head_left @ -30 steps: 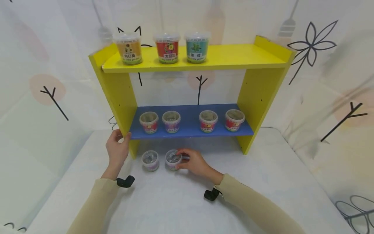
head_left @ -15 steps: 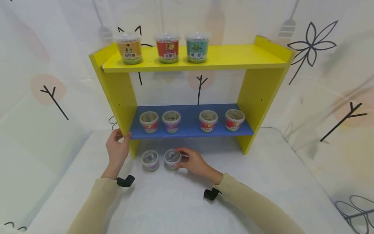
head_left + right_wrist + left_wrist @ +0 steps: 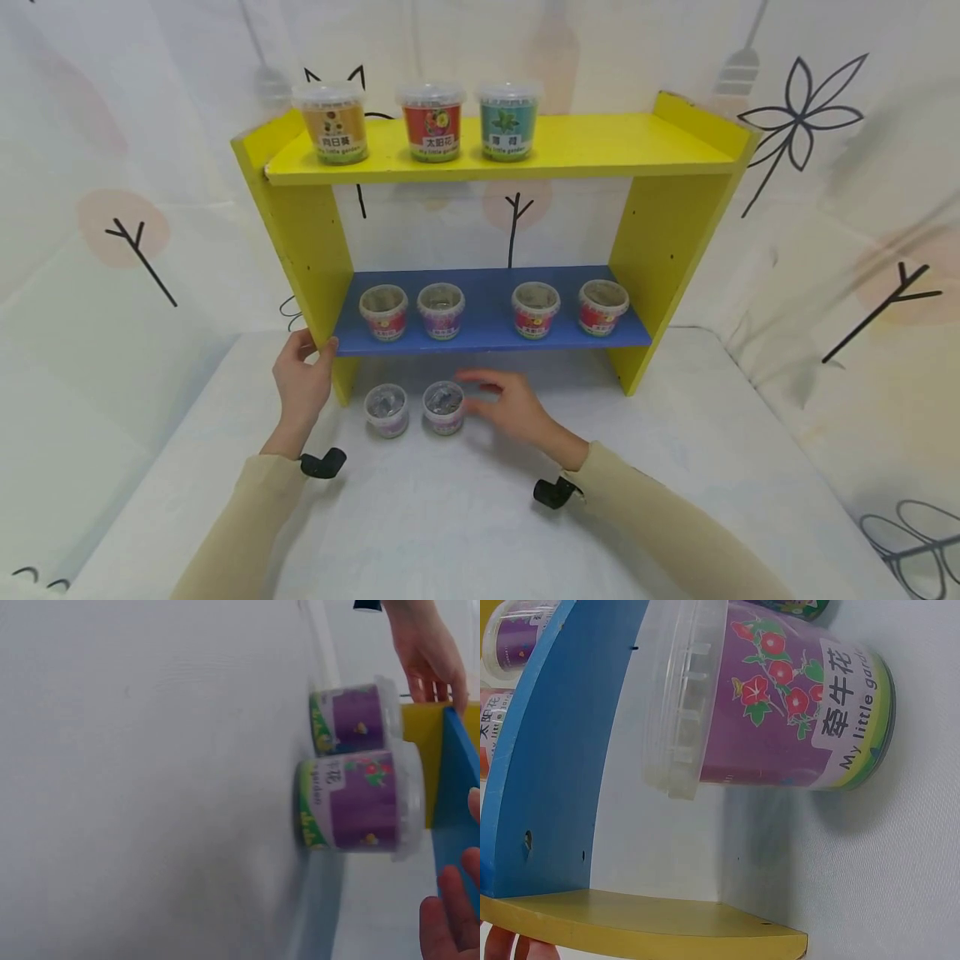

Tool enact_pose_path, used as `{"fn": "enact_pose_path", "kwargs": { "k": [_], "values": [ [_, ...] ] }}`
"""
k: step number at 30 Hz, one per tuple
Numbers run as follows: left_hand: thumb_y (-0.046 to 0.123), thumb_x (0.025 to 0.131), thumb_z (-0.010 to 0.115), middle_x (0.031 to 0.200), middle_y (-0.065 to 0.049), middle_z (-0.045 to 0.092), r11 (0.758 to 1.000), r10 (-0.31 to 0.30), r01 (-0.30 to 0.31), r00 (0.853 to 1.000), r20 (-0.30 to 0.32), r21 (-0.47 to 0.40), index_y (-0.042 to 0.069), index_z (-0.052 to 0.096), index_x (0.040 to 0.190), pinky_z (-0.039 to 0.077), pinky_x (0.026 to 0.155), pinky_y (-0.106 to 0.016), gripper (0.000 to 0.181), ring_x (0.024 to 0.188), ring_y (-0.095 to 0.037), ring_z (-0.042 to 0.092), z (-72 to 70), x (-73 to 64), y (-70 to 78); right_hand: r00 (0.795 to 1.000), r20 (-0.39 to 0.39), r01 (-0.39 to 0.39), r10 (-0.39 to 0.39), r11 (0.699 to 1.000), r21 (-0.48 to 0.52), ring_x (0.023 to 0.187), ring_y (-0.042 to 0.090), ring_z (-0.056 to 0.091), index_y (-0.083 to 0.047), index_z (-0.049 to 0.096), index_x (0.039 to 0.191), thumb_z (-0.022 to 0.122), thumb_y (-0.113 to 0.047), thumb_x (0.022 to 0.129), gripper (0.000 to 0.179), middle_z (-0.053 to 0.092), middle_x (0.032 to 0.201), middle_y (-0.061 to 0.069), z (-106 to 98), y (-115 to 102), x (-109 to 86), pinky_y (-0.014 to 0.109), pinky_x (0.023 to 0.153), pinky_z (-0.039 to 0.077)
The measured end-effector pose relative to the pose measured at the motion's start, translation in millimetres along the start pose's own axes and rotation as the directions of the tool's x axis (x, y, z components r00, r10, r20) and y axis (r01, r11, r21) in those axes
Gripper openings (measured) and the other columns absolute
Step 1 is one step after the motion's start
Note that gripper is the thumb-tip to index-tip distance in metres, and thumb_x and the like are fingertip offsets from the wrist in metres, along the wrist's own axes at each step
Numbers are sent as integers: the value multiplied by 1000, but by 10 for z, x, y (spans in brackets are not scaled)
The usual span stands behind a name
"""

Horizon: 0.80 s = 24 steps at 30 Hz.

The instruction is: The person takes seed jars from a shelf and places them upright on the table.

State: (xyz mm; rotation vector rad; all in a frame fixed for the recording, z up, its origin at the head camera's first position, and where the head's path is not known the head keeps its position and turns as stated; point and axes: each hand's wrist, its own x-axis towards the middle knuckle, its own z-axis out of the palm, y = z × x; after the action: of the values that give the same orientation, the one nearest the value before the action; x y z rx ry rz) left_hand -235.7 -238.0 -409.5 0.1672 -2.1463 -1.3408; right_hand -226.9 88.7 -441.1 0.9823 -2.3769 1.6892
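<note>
My left hand [image 3: 302, 379] grips the left side panel of the yellow and blue shelf [image 3: 487, 350], its thumb at the front corner of the blue board. Two purple cups stand upright on the white table in front of the shelf. My right hand [image 3: 517, 408] is just right of the nearer-to-middle purple cup [image 3: 444, 410], apart from it, fingers spread and holding nothing. The other purple cup [image 3: 387, 412] stands to its left. In the left wrist view one purple cup [image 3: 780, 697] shows printed red flowers. In the right wrist view my right fingers [image 3: 442, 907] hang clear of both cups.
Several small cups, such as a red one [image 3: 536, 311], stand on the blue board. On the yellow top board are an orange cup [image 3: 334, 133], a red cup [image 3: 432, 132] and a teal cup [image 3: 507, 129], all with clear lids. A patterned cloth [image 3: 825, 250] hangs behind.
My right hand has let go of the purple cup and drawn back slightly to the right, fingers opening. The cup stays on the table. My left hand keeps its hold on the shelf.
</note>
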Motion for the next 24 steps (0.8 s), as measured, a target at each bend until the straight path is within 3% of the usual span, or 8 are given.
{"fn": "enact_pose_path", "kwargs": {
  "k": [11, 18, 24],
  "values": [
    [27, 97, 66, 120, -14, 61, 1000, -3, 3, 1000, 5, -12, 4, 59, 126, 46, 103, -51, 38, 120, -30, 56, -3, -4, 12, 993, -104, 43, -46, 999, -30, 113, 27, 64, -2, 70, 121, 77, -9, 87, 35, 69, 122, 11, -299, -284, 38, 53, 96, 51],
    [26, 97, 66, 121, -14, 61, 1000, -8, 8, 1000, 3, -18, 4, 59, 127, 46, 103, -51, 37, 120, -30, 56, -4, -11, 20, 986, -146, 71, -81, 995, -70, 99, 26, 69, -3, 71, 118, 77, -9, 87, 32, 71, 114, 14, -488, -423, 119, 40, 88, 57],
    [27, 98, 65, 121, -14, 61, 1000, 6, -6, 1000, 5, -13, 3, 58, 127, 46, 103, -50, 38, 120, -30, 56, -6, -12, 18, 984, -171, 23, -39, 995, -97, 97, 26, 69, -3, 71, 116, 75, -8, 89, 28, 71, 113, 13, -699, -676, 208, 30, 84, 57]
  ]
}}
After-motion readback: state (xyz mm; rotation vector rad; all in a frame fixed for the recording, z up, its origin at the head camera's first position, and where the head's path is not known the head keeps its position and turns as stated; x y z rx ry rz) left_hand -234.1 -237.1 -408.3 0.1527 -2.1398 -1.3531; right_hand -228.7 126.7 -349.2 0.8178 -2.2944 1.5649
